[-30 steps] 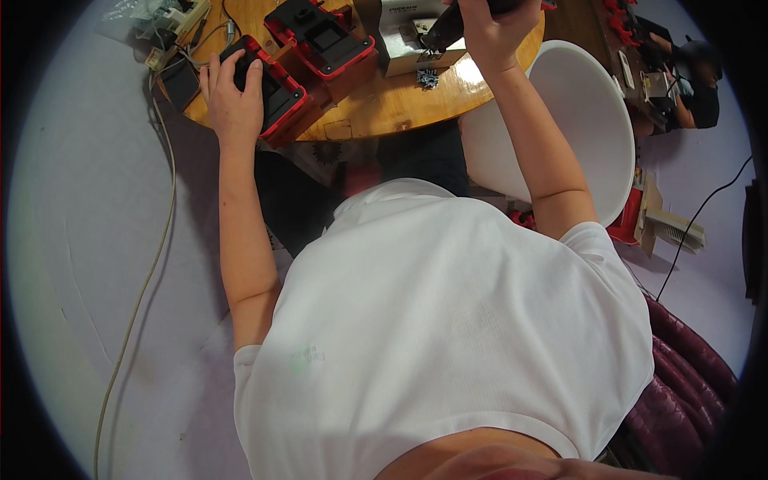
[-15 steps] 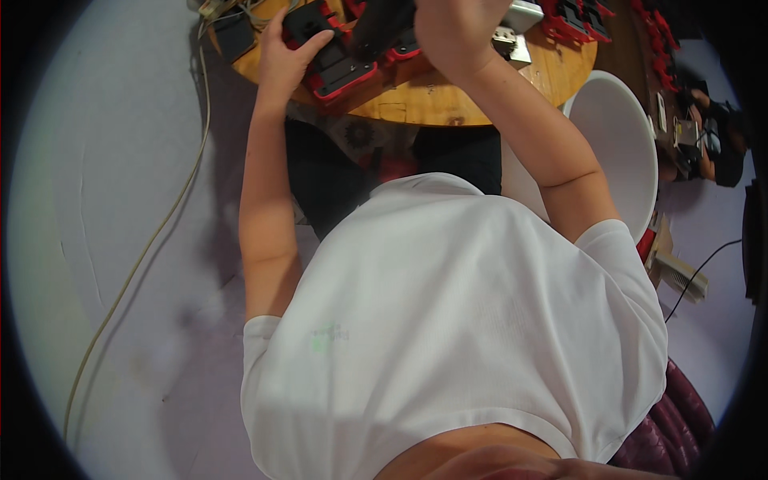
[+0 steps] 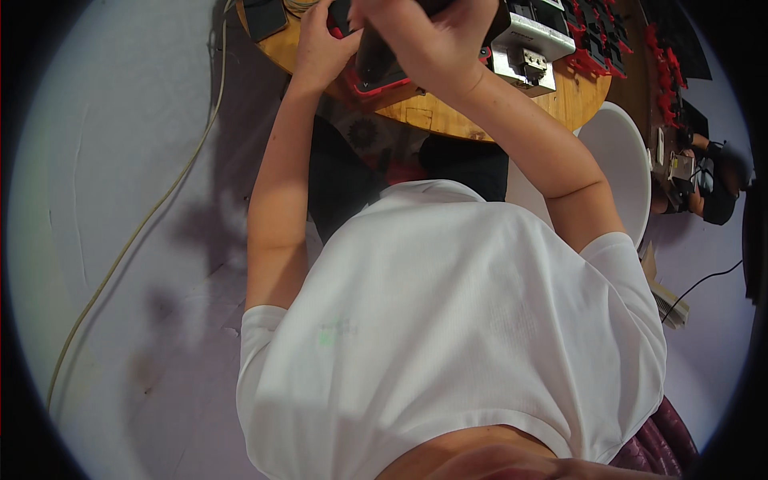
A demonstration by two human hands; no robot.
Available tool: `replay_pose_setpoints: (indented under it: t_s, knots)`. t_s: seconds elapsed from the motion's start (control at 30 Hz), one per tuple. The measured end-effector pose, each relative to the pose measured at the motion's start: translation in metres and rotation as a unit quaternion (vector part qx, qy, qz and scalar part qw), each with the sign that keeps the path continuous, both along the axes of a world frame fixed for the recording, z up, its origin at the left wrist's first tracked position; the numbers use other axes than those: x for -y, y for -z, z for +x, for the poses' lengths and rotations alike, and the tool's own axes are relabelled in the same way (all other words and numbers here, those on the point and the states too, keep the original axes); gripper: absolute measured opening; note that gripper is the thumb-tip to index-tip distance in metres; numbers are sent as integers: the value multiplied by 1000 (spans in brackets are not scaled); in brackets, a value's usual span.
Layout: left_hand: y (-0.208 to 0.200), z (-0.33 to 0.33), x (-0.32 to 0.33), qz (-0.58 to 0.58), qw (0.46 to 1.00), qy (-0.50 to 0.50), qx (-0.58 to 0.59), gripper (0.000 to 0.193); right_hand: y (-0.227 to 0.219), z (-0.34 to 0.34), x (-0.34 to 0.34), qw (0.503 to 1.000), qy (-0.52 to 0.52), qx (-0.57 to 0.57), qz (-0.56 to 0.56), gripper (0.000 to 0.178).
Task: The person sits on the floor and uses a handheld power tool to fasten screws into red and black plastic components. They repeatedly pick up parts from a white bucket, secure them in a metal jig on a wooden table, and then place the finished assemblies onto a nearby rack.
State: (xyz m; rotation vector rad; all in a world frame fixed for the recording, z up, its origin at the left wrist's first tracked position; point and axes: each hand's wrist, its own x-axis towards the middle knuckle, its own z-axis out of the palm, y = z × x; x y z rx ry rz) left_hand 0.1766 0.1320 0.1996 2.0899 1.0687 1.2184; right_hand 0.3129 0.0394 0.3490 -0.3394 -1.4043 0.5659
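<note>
In my right hand [image 3: 436, 48] is a black power tool [image 3: 373, 60], its fingers wrapped round the body. The tool's narrow end hangs over a red-rimmed black part [image 3: 376, 90] at the near edge of the round wooden table. My left hand [image 3: 326, 50] grips the left side of that part, thumb reaching toward the tool. The tool and my right hand cover much of the part. The exact spot where the tool's tip meets it cannot be made out.
To the right stands a silver metal fixture [image 3: 524, 60]. Beyond it lie several black-and-red parts [image 3: 596, 40]. A dark block [image 3: 264, 18] rests at the table's left. A white chair [image 3: 624, 160] is beside the table [image 3: 436, 118]. Another person [image 3: 720, 188] works at far right.
The view has shifted, so the table shows lower and more of the metal fixture is visible. My right hand and the tool have come closer to my left hand, covering more of the part.
</note>
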Motion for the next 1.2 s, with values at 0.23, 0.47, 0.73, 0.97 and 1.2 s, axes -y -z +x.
replay_pose_setpoints:
  t_s: [0.23, 0.47, 0.73, 0.97, 1.2]
  knots:
    - [-2, -2, 2, 2, 1000, -4, -13, 62, -4, -11, 4, 997, 22, 72, 19, 50]
    - [-16, -1, 8, -99, 995, -22, 0, 91, -23, 56, 23, 971, 22, -143, -193, 28]
    - [-44, 7, 25, -164, 986, -19, 14, 89, 11, 185, 49, 935, 353, -15, -40, 23]
    - [-36, 0, 18, -172, 984, -26, -24, 86, 25, 183, 56, 935, 343, -48, -75, 30]
    - [-35, 2, 18, -169, 985, -26, -25, 86, 35, 189, 51, 942, 332, -42, -36, 29]
